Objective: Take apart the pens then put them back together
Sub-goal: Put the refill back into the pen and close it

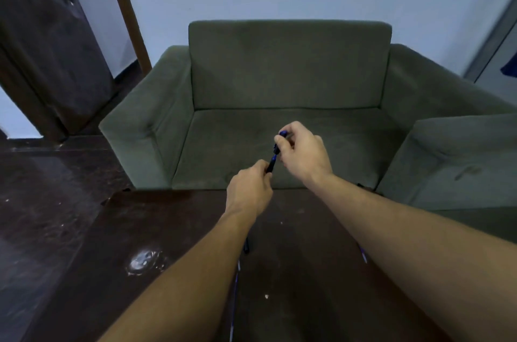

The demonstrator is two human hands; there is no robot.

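Observation:
A blue pen point(273, 158) is held up in the air above the far edge of the table, between both hands. My left hand point(249, 192) grips its lower end. My right hand point(302, 151) pinches its upper end, where the blue tip sticks out past my fingers. Most of the pen is hidden inside the two fists. On the dark table lie other pen parts: a dark piece point(246, 246) beside my left forearm, a thin blue piece point(234, 299) running along that arm, and another blue piece point(363, 255) peeking out by my right forearm.
The dark brown table point(173, 230) has a pale stain point(142, 259) at its left. A green sofa point(288, 73) stands right behind the table, with a second green seat point(458, 157) at the right. A dark door point(42, 42) stands at the left.

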